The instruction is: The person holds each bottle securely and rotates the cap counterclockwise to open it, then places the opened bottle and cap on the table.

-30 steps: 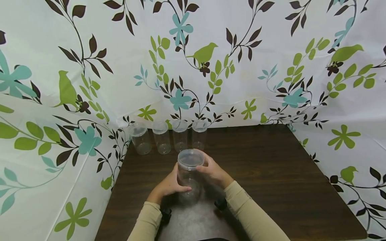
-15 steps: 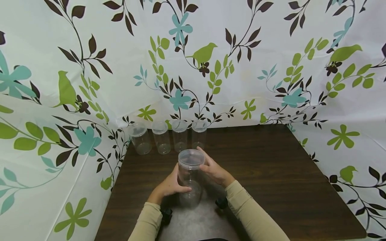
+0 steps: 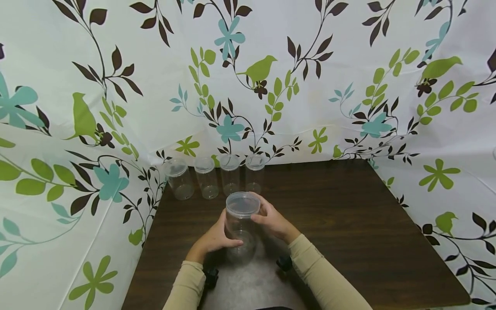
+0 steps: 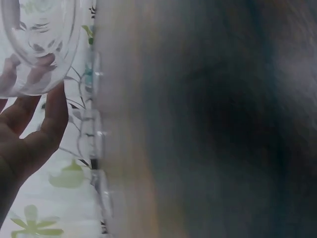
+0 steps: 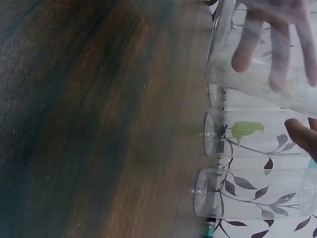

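Note:
A clear plastic jar with a translucent screw lid stands between both hands at the near middle of the table, its lid up. Low on its left side, my left hand grips the body, thumb in front. My right hand holds the lid's right side, thumb near the lower rim and fingers behind. In the left wrist view, fingers reach the clear jar. Through the wall of the jar, fingers show in the right wrist view. The jar looks empty.
Several similar lidded jars stand in a row along the back left of the dark wood table. Patterned cloth hangs behind and on both sides. A grey patch lies at the near edge.
Half a second ago the right fingers lifted slightly and the jar shifted a little right; now the fingers are back around the lid and the jar is slightly further left. The left grip stays.

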{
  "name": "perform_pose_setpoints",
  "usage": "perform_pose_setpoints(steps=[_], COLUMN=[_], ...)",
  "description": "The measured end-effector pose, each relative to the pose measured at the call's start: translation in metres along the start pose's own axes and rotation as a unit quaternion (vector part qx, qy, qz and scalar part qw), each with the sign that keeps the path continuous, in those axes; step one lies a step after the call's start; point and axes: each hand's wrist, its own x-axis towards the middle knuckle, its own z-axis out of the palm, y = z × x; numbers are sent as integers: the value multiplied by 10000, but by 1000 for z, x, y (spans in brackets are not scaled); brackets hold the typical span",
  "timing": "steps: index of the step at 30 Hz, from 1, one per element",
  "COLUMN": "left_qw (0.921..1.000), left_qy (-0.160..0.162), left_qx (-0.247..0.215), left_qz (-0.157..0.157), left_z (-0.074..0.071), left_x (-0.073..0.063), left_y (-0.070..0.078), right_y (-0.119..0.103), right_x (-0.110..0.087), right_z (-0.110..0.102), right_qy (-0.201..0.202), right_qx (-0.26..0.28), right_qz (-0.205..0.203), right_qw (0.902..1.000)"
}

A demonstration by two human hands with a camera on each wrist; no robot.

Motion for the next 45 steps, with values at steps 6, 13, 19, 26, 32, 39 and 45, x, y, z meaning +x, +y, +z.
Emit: perform_pose_setpoints(steps=[6, 13, 19, 26, 32, 39, 45], left_qw=[9994, 9996, 9997, 9979, 9997, 9996, 9999], left_qy=[-317, -245, 189, 460, 102, -236, -94], left_qx=[0, 14, 163, 235, 231, 101, 82], left_qz=[133, 128, -13, -390, 9, 155, 77], left_z=[3, 4, -2, -10, -7, 3, 4], left_x=[0, 2, -1, -8, -2, 3, 4], left_y=[7, 6, 4, 1, 3, 6, 7], right_y=[-5, -8, -5, -1, 1, -2, -3], right_x=[1, 0, -1, -2, 3, 4, 3], right_z=[-2, -5, -4, -2, 0, -3, -6], right_qy=[-163, -227, -33, -85, -128, -84, 45], right_qx=[-22, 159, 199, -189, -177, -54, -166], right_qz=[-74, 279, 319, 19, -118, 73, 264], right_qw=[9998, 9992, 9993, 9998, 9997, 9999, 9995])
